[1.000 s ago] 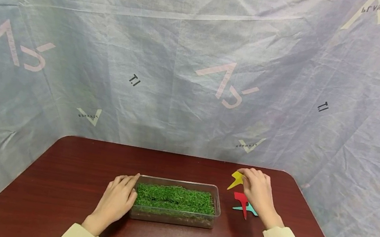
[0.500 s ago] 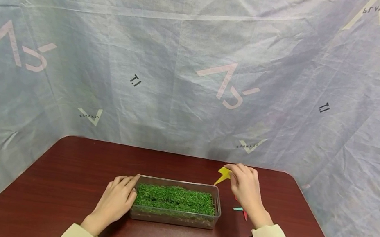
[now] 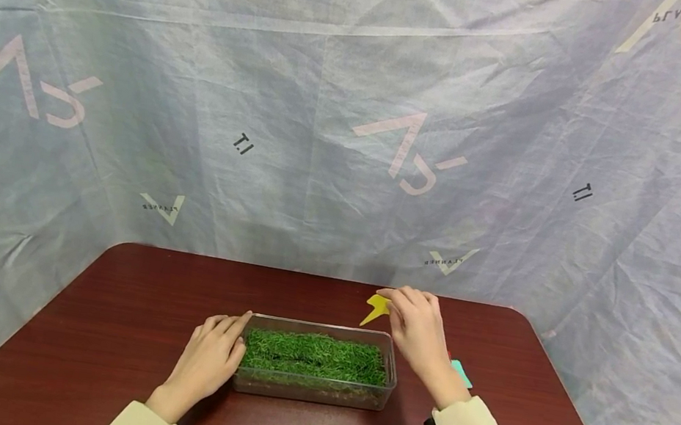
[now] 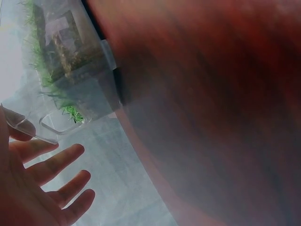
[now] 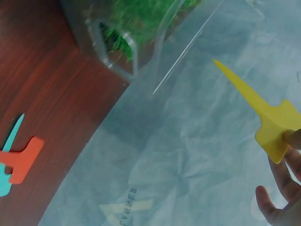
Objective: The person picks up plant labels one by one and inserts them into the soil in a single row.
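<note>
In the head view a clear plastic box [image 3: 310,390] of green grass [image 3: 318,356] stands on the table. My left hand [image 3: 206,358] rests against its left end, index fingertip at the far corner and thumb beside the end wall. The left wrist view shows that hand's fingers [image 4: 54,165] spread and fairly straight by the clear rim. My right hand [image 3: 418,332] pinches a yellow T-shaped plant label [image 3: 376,307] by its head, above and behind the box's right end. Its pointed stem slants down to the left. In the right wrist view the thumb lies on the label's head.
A red plant label [image 5: 23,160] lies across a turquoise one [image 5: 4,184] on the table, right of the box. In the head view my right forearm mostly hides them. The dark red table [image 3: 115,325] is backed by a printed grey cloth [image 3: 314,208].
My right hand has moved left with the yellow plant label, from over the other labels to behind the box's right end. My left hand has stayed at the box.
</note>
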Demonstrator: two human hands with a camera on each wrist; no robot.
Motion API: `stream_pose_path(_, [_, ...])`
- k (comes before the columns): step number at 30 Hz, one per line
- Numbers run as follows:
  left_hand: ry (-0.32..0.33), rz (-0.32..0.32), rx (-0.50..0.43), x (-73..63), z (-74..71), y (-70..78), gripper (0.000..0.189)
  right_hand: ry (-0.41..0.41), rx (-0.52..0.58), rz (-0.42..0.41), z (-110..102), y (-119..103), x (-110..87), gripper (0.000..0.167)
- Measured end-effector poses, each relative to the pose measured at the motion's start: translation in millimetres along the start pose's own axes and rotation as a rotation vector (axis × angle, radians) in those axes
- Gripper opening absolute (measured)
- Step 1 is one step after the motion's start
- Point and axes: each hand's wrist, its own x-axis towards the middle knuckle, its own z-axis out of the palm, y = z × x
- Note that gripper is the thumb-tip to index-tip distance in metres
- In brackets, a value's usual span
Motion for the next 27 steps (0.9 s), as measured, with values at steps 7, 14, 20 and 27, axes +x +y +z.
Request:
stream_pose_path(7, [-0.002, 0.006, -0.008, -0.6, 0.4, -1.1, 0.045, -0.036, 0.055, -0.028, 12.5, -17.8, 4.5, 0.026])
stream_pose_path(14, [0.009, 0.033, -0.015, -1.4, 1.2, -2.5, 0.045, -0.064, 0.079, -0.069, 29.3, -36.7, 4.7, 0.025])
stream_pose_path(20, [0.015, 0.044, -0.012, -1.5, 1.5, -2.3, 0.045, -0.045, 0.091, -0.104, 41.7, -49.5, 5.5, 0.022])
stream_pose_path(27, [0.025, 0.046, -0.019, -0.8, 1.9, -1.4, 0.045, -0.04, 0.143, -0.117, 52.6, -63.4, 7.5, 0.017])
